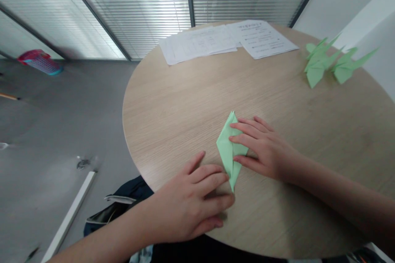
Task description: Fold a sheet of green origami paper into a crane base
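Note:
A light green paper (227,148), folded into a long kite-like shape, lies on the round wooden table (191,102). My right hand (265,150) rests flat on its right half, fingers stretched out and pressing it down. My left hand (194,199) lies on the table just left of the paper's lower tip, fingers extended and touching that tip.
Two finished green paper cranes (331,63) stand at the far right of the table. Several white printed sheets (225,41) lie at the far edge. A dark bag (120,209) sits below the table's near edge. A pink basket (40,61) is on the grey floor at left.

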### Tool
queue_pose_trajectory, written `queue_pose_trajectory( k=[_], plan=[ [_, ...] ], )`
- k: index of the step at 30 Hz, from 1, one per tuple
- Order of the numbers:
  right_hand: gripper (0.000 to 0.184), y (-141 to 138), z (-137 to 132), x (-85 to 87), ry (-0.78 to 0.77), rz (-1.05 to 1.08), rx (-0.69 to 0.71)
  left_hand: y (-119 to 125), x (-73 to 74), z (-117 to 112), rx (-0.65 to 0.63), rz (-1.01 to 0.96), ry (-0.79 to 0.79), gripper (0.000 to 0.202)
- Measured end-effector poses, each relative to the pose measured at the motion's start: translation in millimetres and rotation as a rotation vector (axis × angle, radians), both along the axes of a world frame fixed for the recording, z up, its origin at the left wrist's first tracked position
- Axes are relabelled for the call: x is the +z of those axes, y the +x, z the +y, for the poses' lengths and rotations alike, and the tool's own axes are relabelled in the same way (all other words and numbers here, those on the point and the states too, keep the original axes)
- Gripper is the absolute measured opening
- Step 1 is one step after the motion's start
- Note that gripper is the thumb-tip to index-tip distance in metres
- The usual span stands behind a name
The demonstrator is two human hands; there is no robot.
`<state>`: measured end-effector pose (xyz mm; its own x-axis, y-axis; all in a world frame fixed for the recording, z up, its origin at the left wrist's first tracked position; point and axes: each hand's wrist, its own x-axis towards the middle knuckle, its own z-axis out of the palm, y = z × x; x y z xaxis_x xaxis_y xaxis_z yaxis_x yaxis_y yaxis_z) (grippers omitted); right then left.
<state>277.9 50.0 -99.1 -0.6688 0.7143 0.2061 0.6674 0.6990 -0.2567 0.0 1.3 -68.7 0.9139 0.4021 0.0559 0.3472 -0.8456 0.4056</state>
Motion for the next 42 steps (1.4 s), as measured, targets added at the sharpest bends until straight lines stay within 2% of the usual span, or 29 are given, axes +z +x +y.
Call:
queue_pose_trajectory(
  k=[3, 7, 11, 13, 16, 18, 19, 22, 24, 29, 31, 33, 36, 39, 40, 42],
  plan=[
    [0.032, 0.0, 0.4, -1.4, 0.004, 0.011, 0.004, -0.7, -2.9, -0.7, -0.021, -0.033, 0.004, 0.037],
    [0.032, 0.9, 1.2, -3.7, -0.009, 0.024, 0.016, 2.3, -7.5, -1.0, 0.009, -0.022, 0.015, 0.061],
    [0.035, 7.8, 2.8, -6.6, -0.022, 0.048, 0.028, 2.9, -5.0, -1.2, -0.011, -0.013, 0.014, 0.059],
    [0.040, 13.6, 4.7, -8.1, 0.012, 0.097, -0.057, 0.8, -1.6, 2.6, 0.013, -0.049, 0.048, 0.053],
    [0.044, 20.5, 10.1, -9.6, 0.050, 0.152, -0.224, -0.2, 4.2, 22.1, 0.189, -0.068, 0.130, 0.043],
    [0.040, 20.6, 16.1, -9.3, 0.026, 0.142, -0.253, 3.9, 7.5, 44.8, 0.402, -0.013, 0.150, 0.041],
    [0.037, 18.9, 19.8, -8.7, 0.010, 0.131, -0.257, 7.7, 8.6, 57.7, 0.453, 0.013, 0.140, 0.039],
    [0.029, 8.4, 32.8, -5.5, -0.030, 0.112, -0.270, 23.5, 8.7, 93.6, 0.485, 0.074, 0.093, 0.033],
    [0.023, -0.2, 41.8, -3.1, -0.055, 0.118, -0.300, 33.4, 6.3, 108.8, 0.481, 0.085, 0.095, 0.028],
    [0.009, -11.8, 53.1, 0.2, -0.144, 0.221, -0.371, 40.8, -1.9, 115.6, 0.504, 0.026, 0.051, 0.020],
    [0.010, -11.2, 52.1, 0.5, -0.192, 0.320, -0.381, 39.2, -3.7, 116.2, 0.529, -0.073, -0.021, 0.016],
    [0.012, -8.9, 49.9, 0.9, -0.242, 0.463, -0.389, 39.1, -3.4, 120.3, 0.559, -0.210, -0.178, 0.015],
    [0.013, -5.5, 47.3, 1.7, -0.305, 0.694, -0.370, 44.9, 1.8, 132.4, 0.580, -0.407, -0.527, 0.023],
    [0.015, -5.0, 46.1, 3.3, -0.387, 0.894, -0.336, 56.3, 10.5, 143.7, 0.563, -0.443, -0.861, 0.029],
    [0.017, -5.4, 45.8, 4.3, -0.422, 0.954, -0.339, 60.4, 13.1, 146.1, 0.559, -0.426, -0.917, 0.031],
    [0.023, -6.5, 45.0, 6.9, -0.495, 1.056, -0.366, 67.8, 16.5, 148.7, 0.576, -0.413, -0.926, 0.033]
  ],
)
